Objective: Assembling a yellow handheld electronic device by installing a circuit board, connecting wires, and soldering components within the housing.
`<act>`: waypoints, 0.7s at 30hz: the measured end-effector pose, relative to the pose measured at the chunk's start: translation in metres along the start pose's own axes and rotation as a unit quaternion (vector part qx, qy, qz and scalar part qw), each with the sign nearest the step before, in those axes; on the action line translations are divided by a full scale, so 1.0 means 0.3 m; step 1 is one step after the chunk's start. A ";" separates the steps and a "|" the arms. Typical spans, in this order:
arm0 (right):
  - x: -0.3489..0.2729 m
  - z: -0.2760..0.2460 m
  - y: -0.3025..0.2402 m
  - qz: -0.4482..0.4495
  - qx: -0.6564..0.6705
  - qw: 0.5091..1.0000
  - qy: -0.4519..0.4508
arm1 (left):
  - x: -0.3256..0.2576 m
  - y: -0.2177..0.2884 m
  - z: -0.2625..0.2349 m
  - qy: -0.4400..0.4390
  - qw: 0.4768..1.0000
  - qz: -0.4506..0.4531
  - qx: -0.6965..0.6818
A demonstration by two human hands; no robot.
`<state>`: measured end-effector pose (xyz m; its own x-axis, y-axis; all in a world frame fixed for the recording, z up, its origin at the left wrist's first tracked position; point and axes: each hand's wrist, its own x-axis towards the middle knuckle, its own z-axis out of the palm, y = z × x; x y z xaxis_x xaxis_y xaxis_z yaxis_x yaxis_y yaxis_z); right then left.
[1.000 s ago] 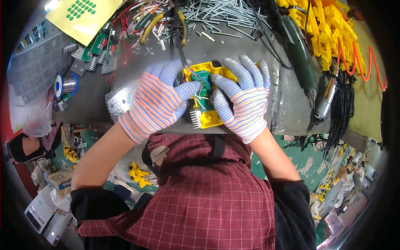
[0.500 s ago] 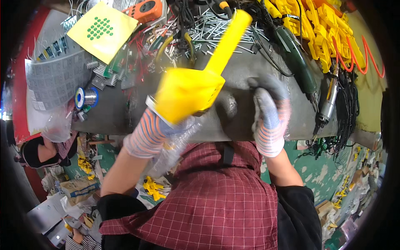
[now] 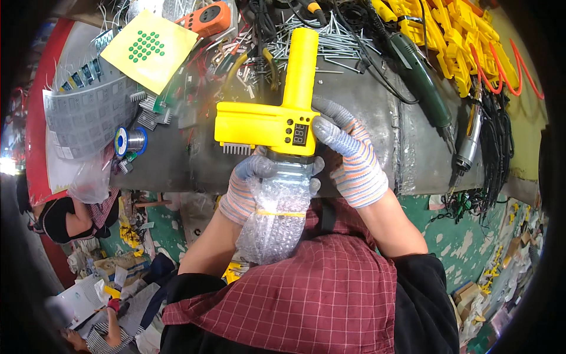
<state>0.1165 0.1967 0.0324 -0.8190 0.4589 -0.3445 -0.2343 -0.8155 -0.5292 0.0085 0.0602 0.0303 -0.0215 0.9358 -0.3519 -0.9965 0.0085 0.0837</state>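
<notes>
A yellow plastic handheld device (image 3: 259, 125) stands upright in front of me, with a round handle pointing away. Its face has a small dark display and several black buttons, and a comb of metal fins sticks out under the left arm. Bubble wrap (image 3: 274, 221) with a yellow band covers its near end. My left hand (image 3: 250, 180), in a striped grey-fingered glove, is closed around the device's near end just below the yellow housing. Gloved likewise, my right hand (image 3: 351, 147) grips the housing's right side, thumb beside the display and fingers partly behind the handle.
Metal screws (image 3: 330, 38) lie heaped at the table's back. A green power screwdriver (image 3: 418, 82), a slimmer silver screwdriver (image 3: 467, 138) and yellow plastic housings (image 3: 466, 41) lie right. A solder spool (image 3: 131, 141) and yellow sheet (image 3: 148, 50) lie left. Two co-workers are partly visible at lower left.
The device has turned so its display faces me and its handle stands straighter. My right hand has moved left onto it; my left hand now grips its near end, visible below the housing.
</notes>
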 end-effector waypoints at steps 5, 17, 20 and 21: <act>0.006 -0.005 0.018 -0.009 0.026 1.000 -0.001 | 0.001 -0.010 -0.008 -0.020 1.000 -0.013 -0.015; 0.011 -0.008 0.032 -0.056 -0.003 0.998 0.032 | 0.012 -0.012 -0.056 -0.032 0.996 -0.059 -0.056; 0.010 0.005 0.021 -0.056 -0.016 0.998 0.037 | 0.020 -0.009 -0.065 -0.036 0.995 -0.068 -0.066; 0.004 0.010 0.018 -0.050 -0.015 0.998 0.041 | 0.021 -0.010 -0.067 -0.039 0.994 -0.073 -0.067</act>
<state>0.1127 0.1917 0.0315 -0.7461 0.5663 -0.3502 -0.2966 -0.7535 -0.5867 0.0096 0.0590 0.0093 0.1251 0.9525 -0.2778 -0.9905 0.1038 -0.0900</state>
